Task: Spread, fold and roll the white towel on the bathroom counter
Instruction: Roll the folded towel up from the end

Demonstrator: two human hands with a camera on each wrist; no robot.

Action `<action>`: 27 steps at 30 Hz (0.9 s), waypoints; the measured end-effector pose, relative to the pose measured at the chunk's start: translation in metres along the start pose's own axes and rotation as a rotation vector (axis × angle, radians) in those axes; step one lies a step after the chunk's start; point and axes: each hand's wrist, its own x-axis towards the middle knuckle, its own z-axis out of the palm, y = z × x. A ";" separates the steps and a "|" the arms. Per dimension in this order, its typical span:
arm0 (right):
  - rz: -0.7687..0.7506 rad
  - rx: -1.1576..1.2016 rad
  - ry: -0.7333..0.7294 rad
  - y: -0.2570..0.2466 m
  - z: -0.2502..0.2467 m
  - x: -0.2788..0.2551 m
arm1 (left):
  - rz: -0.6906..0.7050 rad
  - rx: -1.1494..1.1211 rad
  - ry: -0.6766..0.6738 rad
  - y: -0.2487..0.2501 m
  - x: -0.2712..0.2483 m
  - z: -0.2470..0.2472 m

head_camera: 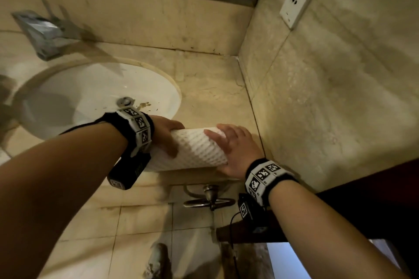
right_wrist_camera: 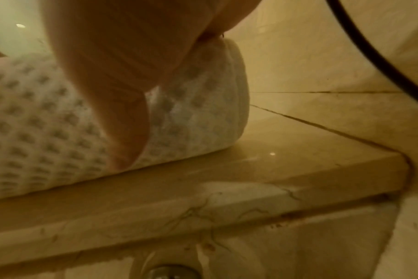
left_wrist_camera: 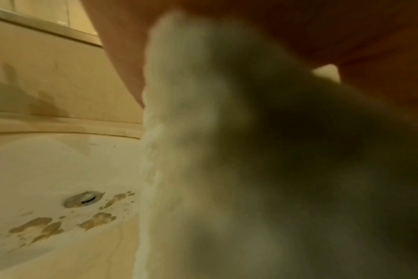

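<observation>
The white towel, waffle-textured, lies rolled into a cylinder on the beige stone counter, close to its front edge and right of the sink. My left hand grips the roll's left end, fingers over the top and thumb on the near side. My right hand wraps the right end. In the right wrist view its thumb presses down the front of the towel. The left wrist view is filled by the blurred end of the towel.
The white sink with its drain lies just left of the roll, the faucet behind it. The side wall stands close on the right. A metal towel ring hangs below the counter edge.
</observation>
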 end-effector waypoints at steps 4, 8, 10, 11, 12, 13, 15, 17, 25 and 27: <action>-0.014 0.053 0.014 -0.005 -0.007 0.013 | -0.015 -0.029 0.027 -0.001 -0.004 0.005; -0.018 0.218 -0.145 0.005 -0.024 0.025 | 0.009 0.097 0.227 -0.010 -0.010 0.007; -0.019 0.277 -0.252 0.011 -0.030 0.031 | 0.013 0.125 0.291 -0.016 -0.012 0.012; -0.011 0.304 -0.293 0.013 -0.031 0.034 | 0.021 0.152 0.317 -0.017 -0.013 0.014; -0.002 0.335 -0.319 0.015 -0.031 0.037 | 0.033 0.199 0.345 -0.018 -0.014 0.017; 0.011 0.371 -0.337 0.017 -0.029 0.041 | 0.043 0.265 0.366 -0.019 -0.016 0.019; 0.028 0.463 -0.378 0.020 -0.026 0.047 | 0.064 0.436 0.389 -0.019 -0.020 0.024; 0.046 0.542 -0.391 0.023 -0.025 0.049 | 0.088 0.592 0.402 -0.020 -0.020 0.027; 0.114 0.194 0.024 0.016 -0.014 0.034 | 0.009 0.511 0.306 -0.015 0.015 0.001; 0.064 0.077 -0.022 0.011 -0.013 0.030 | 0.001 0.510 0.259 -0.015 0.022 -0.009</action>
